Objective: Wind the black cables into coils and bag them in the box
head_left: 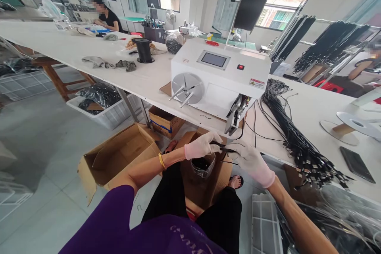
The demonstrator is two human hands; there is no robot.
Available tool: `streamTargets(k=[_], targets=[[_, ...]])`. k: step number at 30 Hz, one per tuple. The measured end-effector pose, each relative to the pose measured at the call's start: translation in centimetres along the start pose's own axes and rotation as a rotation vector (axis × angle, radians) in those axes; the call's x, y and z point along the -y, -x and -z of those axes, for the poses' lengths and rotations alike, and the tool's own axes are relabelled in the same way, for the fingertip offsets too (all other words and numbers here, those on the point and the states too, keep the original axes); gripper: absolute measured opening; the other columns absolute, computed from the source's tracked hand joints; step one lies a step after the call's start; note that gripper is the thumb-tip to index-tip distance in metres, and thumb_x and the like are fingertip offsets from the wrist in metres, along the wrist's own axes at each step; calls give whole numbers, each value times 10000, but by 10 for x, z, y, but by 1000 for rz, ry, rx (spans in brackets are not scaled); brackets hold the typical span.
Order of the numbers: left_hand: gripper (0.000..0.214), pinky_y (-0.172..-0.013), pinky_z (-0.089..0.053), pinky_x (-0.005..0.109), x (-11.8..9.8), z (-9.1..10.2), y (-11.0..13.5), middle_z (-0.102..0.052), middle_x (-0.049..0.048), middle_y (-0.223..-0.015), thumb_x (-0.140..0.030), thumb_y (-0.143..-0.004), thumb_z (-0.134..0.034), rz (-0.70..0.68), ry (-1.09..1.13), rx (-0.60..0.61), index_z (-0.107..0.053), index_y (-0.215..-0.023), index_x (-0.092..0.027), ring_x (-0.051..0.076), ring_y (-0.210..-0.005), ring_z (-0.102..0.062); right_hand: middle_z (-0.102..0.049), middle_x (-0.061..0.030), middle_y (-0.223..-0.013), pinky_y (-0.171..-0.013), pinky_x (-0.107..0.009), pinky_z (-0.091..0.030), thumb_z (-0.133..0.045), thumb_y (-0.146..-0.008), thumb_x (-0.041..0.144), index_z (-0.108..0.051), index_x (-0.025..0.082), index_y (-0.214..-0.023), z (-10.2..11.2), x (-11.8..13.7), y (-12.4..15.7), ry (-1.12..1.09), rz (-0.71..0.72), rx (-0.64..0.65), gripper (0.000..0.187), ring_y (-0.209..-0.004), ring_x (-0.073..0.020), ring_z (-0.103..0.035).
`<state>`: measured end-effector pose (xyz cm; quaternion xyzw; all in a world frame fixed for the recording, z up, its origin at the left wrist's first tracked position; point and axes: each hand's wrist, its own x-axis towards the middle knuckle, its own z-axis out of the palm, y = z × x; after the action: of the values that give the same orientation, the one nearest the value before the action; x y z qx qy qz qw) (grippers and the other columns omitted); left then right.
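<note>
At the centre of the frame we saw a length of black cable [228, 150], folded over on itself and held in the air just in front of the tabletop [157, 73] edge. Our left hand [201, 145], in a pale glove, gripped it from one side with the fingers closed. Our right hand [251, 160], gloved alike, gripped the other side, the two sets of fingertips close together.

Directly below, we had a clear plastic bag [205, 172] with dark items inside, standing in a cardboard box between our legs. Just above the hands, at the upper centre, stood a white winding machine [220, 91] with a small screen [213, 59], a red switch [240, 67] and a pronged disc [193, 83] on its front.

Right of the machine we saw a long bundle of black cables [287, 125] spread toward the lower right, with a dark phone [357, 164] beyond its end. A black spool [143, 49] stood upright left of the machine, near some crumpled cloths [97, 62]. In the upper left sat a person [110, 20] in a black top.
</note>
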<state>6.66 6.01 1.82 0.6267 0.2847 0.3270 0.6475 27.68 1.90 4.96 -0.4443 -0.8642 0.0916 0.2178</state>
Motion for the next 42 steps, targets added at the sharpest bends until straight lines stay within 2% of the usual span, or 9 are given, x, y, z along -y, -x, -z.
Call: streamTargets(k=[5,10,15,19,27,32,36,39,42], targets=[[135,-523,-343,203,5,11,-41,-477,-53,-626,-156,-765,-526,-175,-37,-4,-519,-900,-147,60,-521,-424,-663,-50,-999,-874,-363,-486,-507,-856,297,-698,231,-1013,-1,-18,-15,-243,-245,-226,257,-943,-209,-612],[165,-595,-388,233,0,23,-109,-508,-2,-784,-106,-759,-495,-367,-299,-78,-585,-891,-146,86,-622,-463,-662,-42,-920,-772,-331,-481,-526,-816,343,-690,188,-1039,0,-65,-45,-360,-402,-395,317,-806,-186,-603],[121,-831,-403,304,9,29,-172,-535,43,-884,-86,-759,-530,-549,-509,-207,-590,-839,-154,161,-864,-493,-681,-58,-871,-773,-327,-475,-548,-757,340,-695,137,-943,-3,-115,-74,-418,-478,-540,312,-812,-191,-597],[130,-836,-372,309,22,36,-202,-509,47,-789,-94,-794,-495,-561,-649,-138,-576,-719,-162,183,-854,-461,-689,-68,-893,-803,-336,-473,-536,-763,349,-682,132,-953,-12,-141,-83,-448,-488,-607,324,-831,-190,-604],[210,-750,-376,273,49,47,-223,-494,39,-832,-37,-754,-433,-563,-711,-131,-600,-765,-164,151,-783,-442,-688,-58,-941,-883,-348,-458,-497,-815,349,-676,173,-916,-37,-174,-86,-396,-326,-718,270,-910,-193,-609],[199,-761,-390,271,48,46,-221,-522,47,-867,-67,-792,-431,-536,-710,-167,-610,-800,-155,144,-810,-457,-684,-54,-932,-865,-339,-462,-520,-804,375,-665,174,-898,-43,-179,-89,-468,-327,-738,265,-890,-188,-600],[160,-789,-405,269,38,42,-211,-553,43,-850,-120,-824,-460,-527,-677,-214,-611,-791,-159,139,-814,-482,-646,-13,-770,-681,-287,-486,-603,-730,387,-651,177,-866,-37,-165,-91,-694,-439,-755,255,-695,-148,-573],[119,-809,-419,260,29,37,-204,-581,25,-841,-102,-780,-519,-511,-593,-269,-620,-813,-158,132,-828,-514,-576,35,-596,-505,-245,-442,-667,-677,408,-635,175,-852,-25,-151,-92,-848,-528,-687,293,-505,-108,-499],[138,-827,-430,261,15,30,-191,-603,27,-862,-72,-730,-562,-490,-516,-305,-629,-827,-142,132,-846,-538,-567,32,-552,-438,-234,-427,-707,-652,485,-620,168,-813,-12,-139,-91,-904,-563,-651,366,-444,-99,-490]])
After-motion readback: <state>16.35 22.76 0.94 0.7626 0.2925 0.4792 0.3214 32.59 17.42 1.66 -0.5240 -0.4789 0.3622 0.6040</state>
